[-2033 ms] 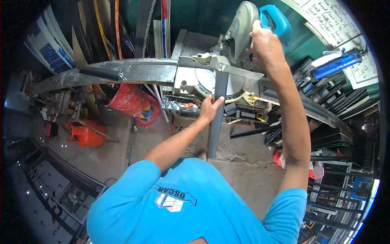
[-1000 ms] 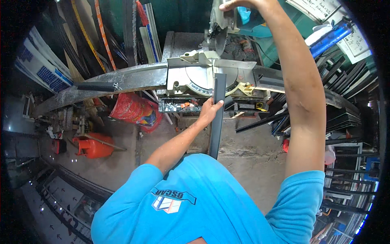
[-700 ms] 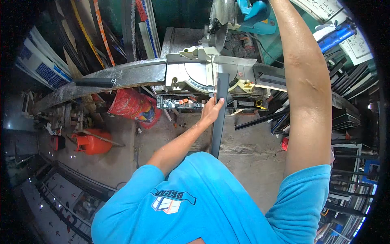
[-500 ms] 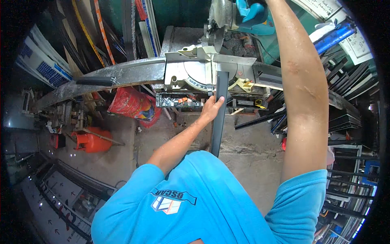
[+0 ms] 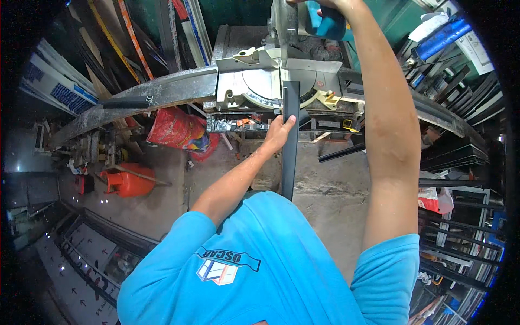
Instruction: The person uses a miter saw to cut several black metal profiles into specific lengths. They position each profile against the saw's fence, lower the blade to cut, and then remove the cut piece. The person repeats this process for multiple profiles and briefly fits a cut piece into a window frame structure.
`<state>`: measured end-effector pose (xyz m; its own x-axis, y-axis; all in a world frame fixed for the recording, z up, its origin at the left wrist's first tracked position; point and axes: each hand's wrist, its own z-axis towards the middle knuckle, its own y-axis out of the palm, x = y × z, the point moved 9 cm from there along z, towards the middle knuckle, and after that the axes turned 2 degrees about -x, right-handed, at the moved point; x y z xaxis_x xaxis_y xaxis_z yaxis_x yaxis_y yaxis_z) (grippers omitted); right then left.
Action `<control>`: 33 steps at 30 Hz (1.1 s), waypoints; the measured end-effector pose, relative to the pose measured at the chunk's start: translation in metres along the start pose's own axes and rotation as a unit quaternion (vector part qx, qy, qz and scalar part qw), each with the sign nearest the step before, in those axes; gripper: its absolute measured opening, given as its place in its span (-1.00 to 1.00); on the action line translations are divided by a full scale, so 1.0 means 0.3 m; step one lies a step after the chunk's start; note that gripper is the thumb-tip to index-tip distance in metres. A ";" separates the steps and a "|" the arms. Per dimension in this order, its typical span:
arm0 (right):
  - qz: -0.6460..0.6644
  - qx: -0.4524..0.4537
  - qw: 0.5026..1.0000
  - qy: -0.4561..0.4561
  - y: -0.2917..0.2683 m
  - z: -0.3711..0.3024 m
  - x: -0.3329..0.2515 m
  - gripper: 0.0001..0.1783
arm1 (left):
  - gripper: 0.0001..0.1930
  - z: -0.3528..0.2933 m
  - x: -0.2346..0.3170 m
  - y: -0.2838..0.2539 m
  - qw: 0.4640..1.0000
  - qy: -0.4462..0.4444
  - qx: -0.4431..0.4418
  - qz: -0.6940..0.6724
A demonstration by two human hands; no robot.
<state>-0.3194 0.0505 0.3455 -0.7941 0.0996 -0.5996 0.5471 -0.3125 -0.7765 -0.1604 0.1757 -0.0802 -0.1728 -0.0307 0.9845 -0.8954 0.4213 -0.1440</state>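
My left hand [image 5: 277, 134] is closed around a long dark grey metal profile [image 5: 291, 157], thumb lying on its top face. The profile runs from the table of a mitre saw [image 5: 260, 81] back toward my body, its far end lying over the saw's round base just short of the fence. At the upper edge my right hand [image 5: 342, 4], partly cut off, grips the teal handle [image 5: 326, 23] of the saw. The saw's blade guard [image 5: 284, 27] stands upright left of that handle, beyond the profile's far end.
A grey bench rail [image 5: 162, 89] extends left, bearing a short black profile [image 5: 127, 102]. Below the bench are a red sack [image 5: 176, 130], an orange gas cylinder [image 5: 130, 180] and a yellow tape measure [image 5: 350, 125]. Metal lengths [image 5: 452, 238] are racked at right.
My right hand and the saw handle have shifted left and a little nearer to me relative to the saw base. The left hand keeps its hold on the profile. The view has tilted slightly.
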 end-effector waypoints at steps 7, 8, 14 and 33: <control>0.005 0.002 0.999 0.038 0.024 -0.144 0.037 0.15 | -0.38 0.003 0.003 0.009 0.999 -0.027 -0.043 0.018; 0.002 0.024 1.000 0.003 0.046 -0.132 0.033 0.15 | -0.38 -0.008 0.014 -0.016 0.999 -0.032 -0.032 0.018; -0.031 0.097 0.994 -0.039 0.047 -0.149 0.092 0.15 | -0.38 -0.018 0.076 -0.009 0.998 -0.022 -0.012 0.061; -0.003 0.103 0.993 -0.057 0.076 -0.235 0.075 0.16 | -0.40 0.014 -0.015 0.005 1.000 -0.016 -0.017 -0.013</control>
<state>-0.3062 0.1122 0.3007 -0.8289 -0.0025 -0.5594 0.4854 -0.5003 -0.7170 -0.1628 0.1727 -0.0853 -0.1627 -0.0711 0.9841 -0.8850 0.4514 -0.1137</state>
